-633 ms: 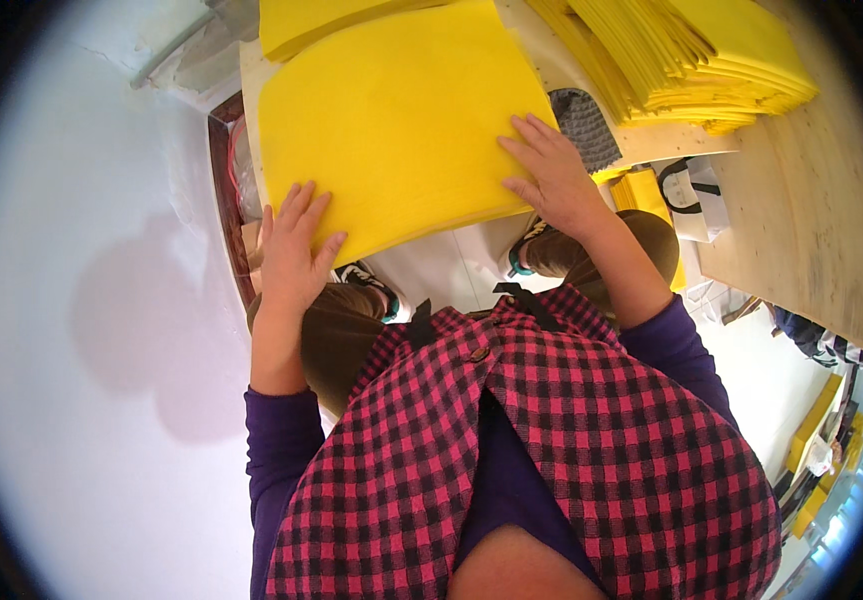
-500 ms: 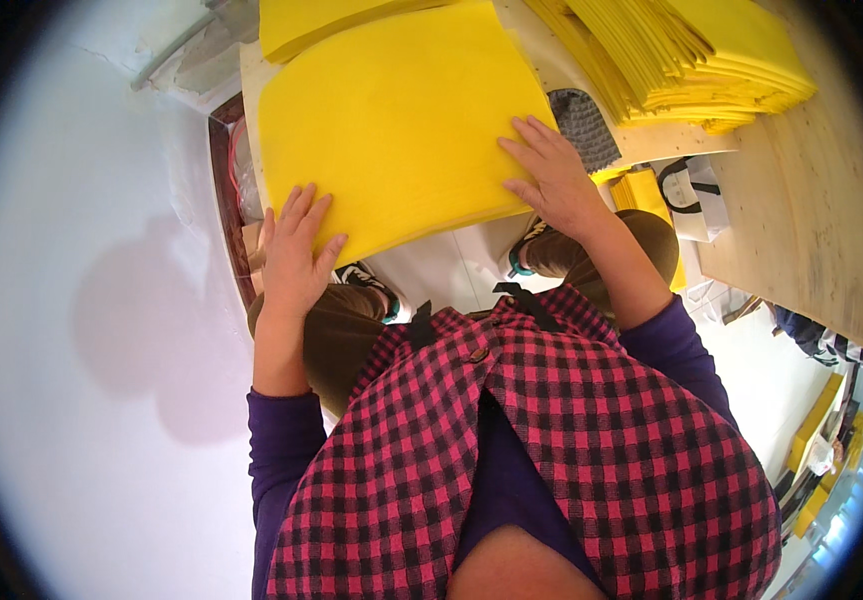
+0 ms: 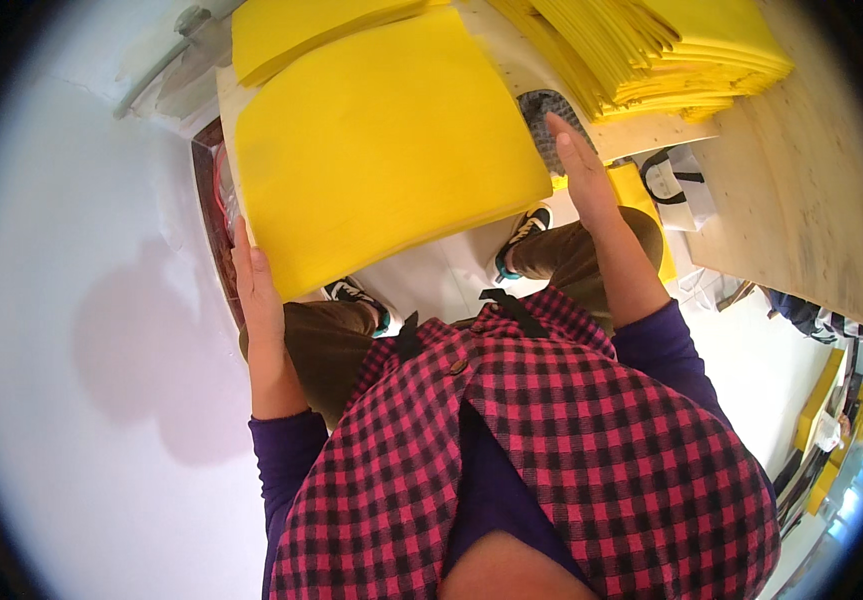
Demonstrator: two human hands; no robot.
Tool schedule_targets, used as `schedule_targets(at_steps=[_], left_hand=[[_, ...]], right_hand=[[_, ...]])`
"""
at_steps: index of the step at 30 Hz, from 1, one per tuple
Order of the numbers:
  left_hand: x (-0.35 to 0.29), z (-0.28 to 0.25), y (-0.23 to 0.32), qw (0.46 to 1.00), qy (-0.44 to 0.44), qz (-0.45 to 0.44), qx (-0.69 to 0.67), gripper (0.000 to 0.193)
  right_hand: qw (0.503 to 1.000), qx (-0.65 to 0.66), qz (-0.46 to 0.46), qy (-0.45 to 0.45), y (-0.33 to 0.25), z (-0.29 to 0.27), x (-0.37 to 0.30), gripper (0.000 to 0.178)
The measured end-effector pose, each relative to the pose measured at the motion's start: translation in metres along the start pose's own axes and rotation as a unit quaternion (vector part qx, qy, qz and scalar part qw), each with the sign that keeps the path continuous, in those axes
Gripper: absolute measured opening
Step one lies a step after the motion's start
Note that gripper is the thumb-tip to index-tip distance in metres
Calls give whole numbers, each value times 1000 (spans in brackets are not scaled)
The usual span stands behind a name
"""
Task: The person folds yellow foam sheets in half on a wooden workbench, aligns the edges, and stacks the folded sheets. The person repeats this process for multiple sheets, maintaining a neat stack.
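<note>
A stack of yellow fabric-like sheets (image 3: 381,150) lies on the wooden table, its near edge jutting out over my knees. Along the left edge of the stack, my left hand (image 3: 257,280) stands on its side with the fingers straight. Past the right edge, my right hand (image 3: 585,178) is held upright and flat, fingers stretched, a small gap away from the sheets. Behind its fingertips lies a dark grey textured cloth (image 3: 541,120). Neither hand grips anything.
Another yellow stack (image 3: 301,35) sits behind the first. Folded yellow pieces (image 3: 691,70) are piled at the far right of the table. A white bag with black handles (image 3: 686,190) stands below on the right, beside a wooden panel (image 3: 791,210). A white wall (image 3: 71,300) rises on the left.
Both hands have slid off the top of the yellow stack to its sides, turning from palms down to edgewise. The view has shifted slightly, so the stack appears farther left.
</note>
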State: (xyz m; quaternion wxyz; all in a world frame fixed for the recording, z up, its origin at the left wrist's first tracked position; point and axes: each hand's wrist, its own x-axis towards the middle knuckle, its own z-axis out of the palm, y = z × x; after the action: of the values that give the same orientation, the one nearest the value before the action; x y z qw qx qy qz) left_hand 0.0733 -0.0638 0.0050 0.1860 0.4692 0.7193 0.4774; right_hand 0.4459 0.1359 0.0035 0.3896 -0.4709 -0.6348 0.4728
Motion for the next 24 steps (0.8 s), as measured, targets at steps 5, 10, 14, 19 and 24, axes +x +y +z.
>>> schedule_targets(at_steps=[5,10,14,19,24], left_hand=[[2,5,-3,996,3,-75,-51,64],[7,10,-4,997,-1,-61,-51,63],[5,10,-4,997,1,-56,-47,63],[6,6,-4,998,2,-43,-40,62],[5,7,-2,999,2,-30,-38,62]], right_hand=[[999,32,10,19,10,13,-1,57],[1000,-11,-18,1,13,20,2,56],[999,-34,-31,-6,14,25,-3,56],[1000,-9,-8,5,14,26,-4,58],[998,-46,-9,-36,18,29,-4,63]])
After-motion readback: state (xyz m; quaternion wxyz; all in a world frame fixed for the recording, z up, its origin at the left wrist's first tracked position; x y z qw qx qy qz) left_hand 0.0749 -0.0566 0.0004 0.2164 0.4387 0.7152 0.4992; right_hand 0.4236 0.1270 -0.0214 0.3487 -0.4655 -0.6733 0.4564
